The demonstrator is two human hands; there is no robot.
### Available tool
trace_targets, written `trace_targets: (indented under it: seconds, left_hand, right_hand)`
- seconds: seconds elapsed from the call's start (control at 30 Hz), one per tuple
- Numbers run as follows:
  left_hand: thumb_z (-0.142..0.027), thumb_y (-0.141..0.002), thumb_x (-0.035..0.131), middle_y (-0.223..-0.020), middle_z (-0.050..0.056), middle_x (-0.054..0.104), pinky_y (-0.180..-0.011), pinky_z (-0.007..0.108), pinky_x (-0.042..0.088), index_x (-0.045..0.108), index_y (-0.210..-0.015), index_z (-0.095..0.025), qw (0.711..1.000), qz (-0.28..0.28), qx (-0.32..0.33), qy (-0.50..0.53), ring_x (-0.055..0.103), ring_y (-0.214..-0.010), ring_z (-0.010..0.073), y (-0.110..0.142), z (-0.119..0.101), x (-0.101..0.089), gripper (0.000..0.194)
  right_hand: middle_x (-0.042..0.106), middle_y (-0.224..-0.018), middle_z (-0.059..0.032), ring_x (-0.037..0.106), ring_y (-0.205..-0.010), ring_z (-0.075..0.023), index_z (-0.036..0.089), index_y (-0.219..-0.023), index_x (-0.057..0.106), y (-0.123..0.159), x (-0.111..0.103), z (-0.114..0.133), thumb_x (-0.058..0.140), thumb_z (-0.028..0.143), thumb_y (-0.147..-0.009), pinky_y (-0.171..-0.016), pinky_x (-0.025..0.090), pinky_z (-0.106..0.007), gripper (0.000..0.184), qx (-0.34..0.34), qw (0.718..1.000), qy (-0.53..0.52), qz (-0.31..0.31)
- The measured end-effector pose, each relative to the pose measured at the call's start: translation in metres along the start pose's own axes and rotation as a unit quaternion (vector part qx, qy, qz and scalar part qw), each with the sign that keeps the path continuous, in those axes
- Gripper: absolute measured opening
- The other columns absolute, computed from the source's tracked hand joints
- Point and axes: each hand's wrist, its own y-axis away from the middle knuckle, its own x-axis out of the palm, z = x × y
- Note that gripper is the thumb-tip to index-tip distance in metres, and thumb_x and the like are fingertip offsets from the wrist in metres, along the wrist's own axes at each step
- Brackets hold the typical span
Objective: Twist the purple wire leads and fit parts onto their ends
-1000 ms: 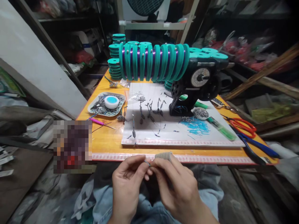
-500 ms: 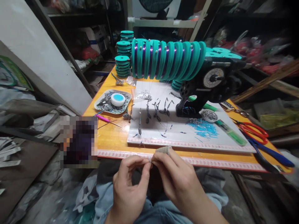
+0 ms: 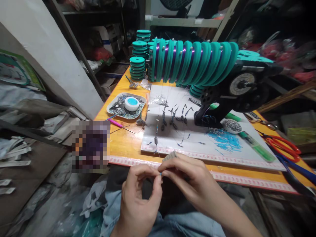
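Note:
Just off the table's front edge, my left hand and my right hand meet at the fingertips. Thumb and index finger of each are pinched together around a small blue piece, too tiny to make out fully. A beige wrap covers a finger of my right hand. Beyond them, on a white board, lie fishing rigs with dark grey weights and fine lines. Scattered blue slivers resemble the piece in my fingers.
Teal spools hang in a row on a black stand above the board. Left of it sits a tray of small parts, with a pink-handled tool nearby. Red-handled scissors and blue-handled pliers lie at the right edge.
The camera view has turned slightly left, so the table's contents sit farther right. The blue piece now shows between my fingertips. My right hand has flattened a little, still pinching.

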Motion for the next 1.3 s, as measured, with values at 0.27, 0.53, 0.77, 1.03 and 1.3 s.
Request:
trace_targets:
  seconds: [0.27,0.53,0.77,1.03,1.3]
  left_hand:
    - [-0.019,-0.083,0.072,-0.091,0.004,0.077,-0.072,0.02,0.061,0.075,-0.097,-0.023,0.971,0.064,-0.181,0.142,0.074,-0.081,0.0156,-0.007,-0.003,-0.005,0.015]
    - [-0.02,-0.083,0.07,-0.071,0.001,0.072,-0.061,0.021,0.058,0.072,-0.079,-0.019,0.979,0.072,-0.168,0.09,0.069,-0.062,0.014,-0.007,-0.006,-0.003,0.005]
    - [-0.02,-0.084,0.067,-0.07,0.001,0.068,-0.065,0.023,0.054,0.069,-0.073,-0.019,0.988,0.065,-0.125,0.059,0.065,-0.065,0.014,0.0,-0.007,0.001,0.011]
    - [-0.037,-0.057,0.09,-0.059,-0.002,0.062,-0.046,0.013,0.047,0.069,-0.058,-0.018,0.949,-0.065,-0.251,0.18,0.057,-0.052,0.0085,0.003,-0.012,0.012,0.029]
    - [-0.039,-0.059,0.091,-0.072,-0.003,0.055,-0.051,0.016,0.046,0.068,-0.06,-0.018,0.945,-0.043,-0.217,0.243,0.053,-0.056,0.0064,0.002,-0.015,0.017,0.031]
  right_hand:
    - [0.06,-0.08,-0.003,0.059,-0.069,-0.0144,0.019,-0.099,0.061,0.007,0.012,-0.001,0.049,0.007,-0.095,-0.059,0.045,-0.024,0.017,-0.061,0.993,0.073,-0.072]
    - [0.06,-0.082,-0.0043,0.06,-0.07,-0.0149,0.018,-0.103,0.06,0.013,0.015,-0.003,0.047,0.005,-0.094,-0.06,0.048,-0.024,0.02,-0.08,0.986,0.115,-0.086]
    - [0.06,-0.114,-0.0107,0.064,-0.083,-0.0147,0.02,-0.118,0.064,0.026,0.006,-0.004,0.055,0.008,-0.094,-0.065,0.054,-0.023,0.029,-0.093,0.975,0.148,-0.136]
    - [0.062,-0.114,-0.0141,0.057,-0.106,-0.0304,0.017,-0.123,0.062,0.048,-0.057,-0.032,0.072,0.025,-0.087,-0.092,0.05,-0.047,0.038,0.017,0.833,0.386,-0.396]
    - [0.07,-0.086,-0.0078,0.056,-0.102,-0.0309,0.019,-0.09,0.07,0.048,-0.053,-0.021,0.063,0.014,-0.091,-0.088,0.041,-0.045,0.009,0.014,0.837,0.436,-0.33]
